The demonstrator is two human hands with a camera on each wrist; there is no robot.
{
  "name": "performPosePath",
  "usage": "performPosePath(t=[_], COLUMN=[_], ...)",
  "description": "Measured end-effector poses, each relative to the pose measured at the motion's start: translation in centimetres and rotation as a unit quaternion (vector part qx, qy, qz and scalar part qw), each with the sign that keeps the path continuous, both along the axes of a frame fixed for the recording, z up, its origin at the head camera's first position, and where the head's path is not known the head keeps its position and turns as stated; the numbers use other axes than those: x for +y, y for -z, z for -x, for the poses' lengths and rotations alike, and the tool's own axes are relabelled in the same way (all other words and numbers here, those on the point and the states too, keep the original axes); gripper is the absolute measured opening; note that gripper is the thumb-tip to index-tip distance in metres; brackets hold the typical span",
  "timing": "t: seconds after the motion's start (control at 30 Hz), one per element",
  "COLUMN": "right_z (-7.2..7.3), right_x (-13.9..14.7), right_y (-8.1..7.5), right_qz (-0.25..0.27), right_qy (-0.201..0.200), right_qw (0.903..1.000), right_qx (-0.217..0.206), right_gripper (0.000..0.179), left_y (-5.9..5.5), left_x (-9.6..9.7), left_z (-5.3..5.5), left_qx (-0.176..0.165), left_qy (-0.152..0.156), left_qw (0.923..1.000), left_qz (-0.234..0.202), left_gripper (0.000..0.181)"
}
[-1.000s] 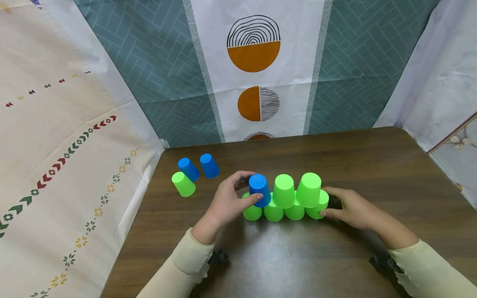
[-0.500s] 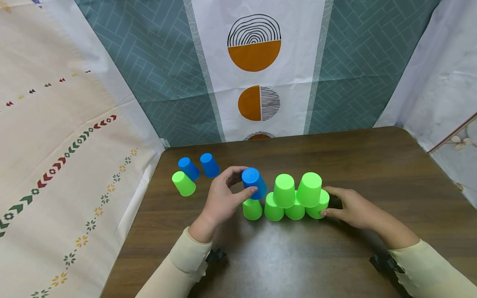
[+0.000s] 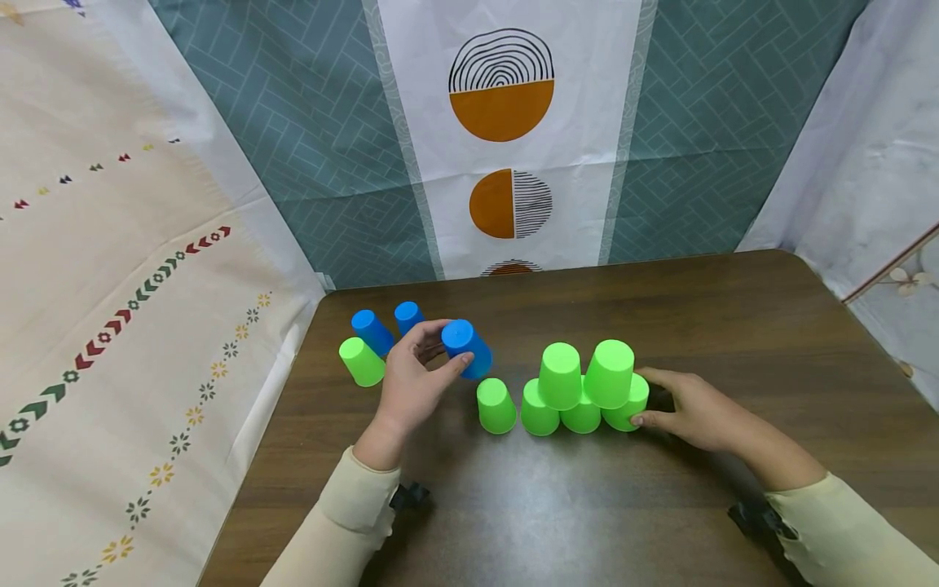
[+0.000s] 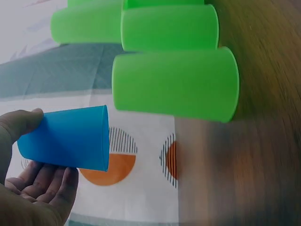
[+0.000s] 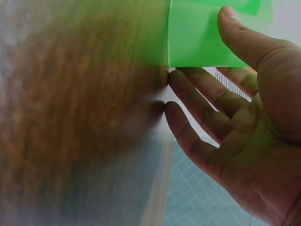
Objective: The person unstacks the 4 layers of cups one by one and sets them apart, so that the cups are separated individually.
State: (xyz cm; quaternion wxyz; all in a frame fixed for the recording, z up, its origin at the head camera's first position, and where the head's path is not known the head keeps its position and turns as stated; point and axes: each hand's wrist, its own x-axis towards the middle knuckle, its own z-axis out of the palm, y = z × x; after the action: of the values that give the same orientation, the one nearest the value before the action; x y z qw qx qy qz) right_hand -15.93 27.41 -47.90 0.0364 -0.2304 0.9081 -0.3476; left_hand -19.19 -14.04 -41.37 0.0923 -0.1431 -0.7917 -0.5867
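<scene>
My left hand (image 3: 414,375) holds a blue plastic cup (image 3: 469,349), upside down and tilted, above the table between thumb and fingers. In the left wrist view, the blue cup (image 4: 66,139) hangs apart from the green cups. Below and to its right, a green cup (image 3: 496,406) stands upside down on its own. Beside that, a row of three inverted green cups carries two more, an upper one (image 3: 560,377) and another upper one (image 3: 610,374). My right hand (image 3: 697,410) holds the row's rightmost lower green cup (image 3: 629,405), thumb in front, fingers behind.
At the left of the wooden table (image 3: 660,522) stand another green cup (image 3: 362,362), a blue cup (image 3: 372,331) and a second blue cup (image 3: 407,315) partly behind my left hand. A patterned cloth (image 3: 499,196) hangs behind the table's back edge.
My left hand has lifted the blue cup off the left green cups and carried it leftward and away. The leftmost green cup now shows fully. My right hand has stayed in place.
</scene>
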Motion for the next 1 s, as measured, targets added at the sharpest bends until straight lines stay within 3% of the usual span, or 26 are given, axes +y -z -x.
performPosePath(t=[0.53, 1.0], right_z=[0.0, 0.1], right_x=[0.0, 0.1], right_y=[0.2, 0.2], right_qz=[-0.001, -0.003], right_qy=[0.001, -0.001], right_qw=[1.0, 1.0], right_qx=[-0.001, 0.002], right_gripper=[0.066, 0.065], left_y=[1.6, 3.2], left_x=[-3.0, -4.6], left_z=[1.3, 2.1], left_qx=[-0.01, -0.067], left_qy=[-0.043, -0.056], left_qw=[0.9989, 0.9951], left_qz=[0.014, 0.048], left_gripper=[0.051, 0.055])
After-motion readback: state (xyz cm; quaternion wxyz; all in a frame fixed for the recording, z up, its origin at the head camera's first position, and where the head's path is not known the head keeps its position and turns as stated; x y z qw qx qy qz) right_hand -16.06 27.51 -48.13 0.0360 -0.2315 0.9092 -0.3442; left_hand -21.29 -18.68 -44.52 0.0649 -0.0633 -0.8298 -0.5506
